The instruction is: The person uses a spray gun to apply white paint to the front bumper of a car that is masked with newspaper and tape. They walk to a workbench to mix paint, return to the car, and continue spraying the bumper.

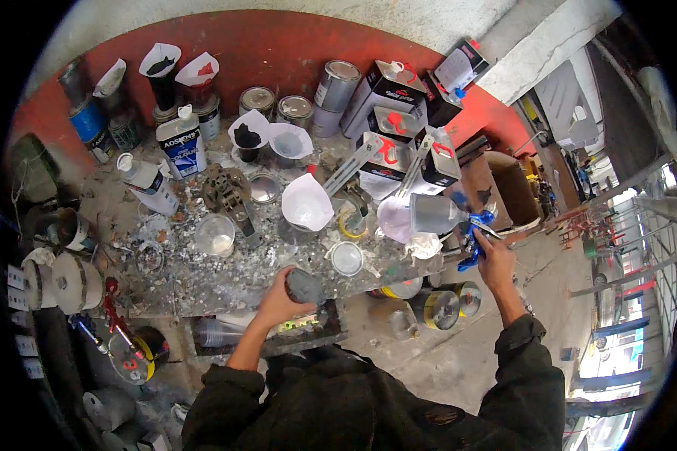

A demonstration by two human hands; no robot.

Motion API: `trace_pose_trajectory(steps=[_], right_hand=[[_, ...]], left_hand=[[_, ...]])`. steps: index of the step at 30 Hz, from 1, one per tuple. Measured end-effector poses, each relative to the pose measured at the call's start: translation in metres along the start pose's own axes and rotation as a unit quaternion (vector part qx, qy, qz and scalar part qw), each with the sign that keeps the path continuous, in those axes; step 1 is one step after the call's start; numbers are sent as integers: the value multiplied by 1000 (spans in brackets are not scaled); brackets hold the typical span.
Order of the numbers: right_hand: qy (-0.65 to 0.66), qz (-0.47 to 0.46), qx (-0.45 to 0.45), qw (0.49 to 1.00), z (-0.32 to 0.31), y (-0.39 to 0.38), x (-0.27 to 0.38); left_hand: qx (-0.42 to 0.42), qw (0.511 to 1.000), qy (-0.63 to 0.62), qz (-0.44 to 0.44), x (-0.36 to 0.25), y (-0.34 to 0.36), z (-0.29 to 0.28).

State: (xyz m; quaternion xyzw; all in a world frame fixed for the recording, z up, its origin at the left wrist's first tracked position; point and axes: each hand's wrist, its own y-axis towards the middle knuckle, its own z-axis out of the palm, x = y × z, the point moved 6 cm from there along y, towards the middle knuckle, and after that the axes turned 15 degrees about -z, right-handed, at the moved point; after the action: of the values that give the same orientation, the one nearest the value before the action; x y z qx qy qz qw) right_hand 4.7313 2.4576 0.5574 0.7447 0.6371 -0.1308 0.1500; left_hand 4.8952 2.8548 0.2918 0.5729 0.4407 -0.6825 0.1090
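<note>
In the left grip (280,299), held a dark grey round container (304,286) near the bench's (177,282) front edge, just below the frame's centre. In the right grip (498,263), clasped a blue spray gun (474,237), right of centre, with its grey cup (433,214) sideways beside a pale paper cone (393,219); could not tell whether touching. Judged the step as handling both together; seemingly called next for a level container and steady gun. Farther off, saw a white paper funnel (307,203) at centre, then a metal tin (341,73) at upper middle.
</note>
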Motion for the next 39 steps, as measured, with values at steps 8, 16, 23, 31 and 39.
trace_pose_trajectory(steps=[8,16,23,31,39], right_hand=[[-120,-134,-94,979,-64,28,16],[-156,-193,-101,964,-82,40,15],[-152,-228,-117,954,-73,50,8],[-124,-247,-116,954,-46,54,-8],[-23,-180,-157,971,9,32,-29]], left_hand=[[-86,983,100,124,-25,27,11],[-89,974,133,158,-12,31,17],[-145,945,255,144,-18,14,14],[-189,923,315,116,-20,-6,19],[-228,928,286,68,-28,-55,8]])
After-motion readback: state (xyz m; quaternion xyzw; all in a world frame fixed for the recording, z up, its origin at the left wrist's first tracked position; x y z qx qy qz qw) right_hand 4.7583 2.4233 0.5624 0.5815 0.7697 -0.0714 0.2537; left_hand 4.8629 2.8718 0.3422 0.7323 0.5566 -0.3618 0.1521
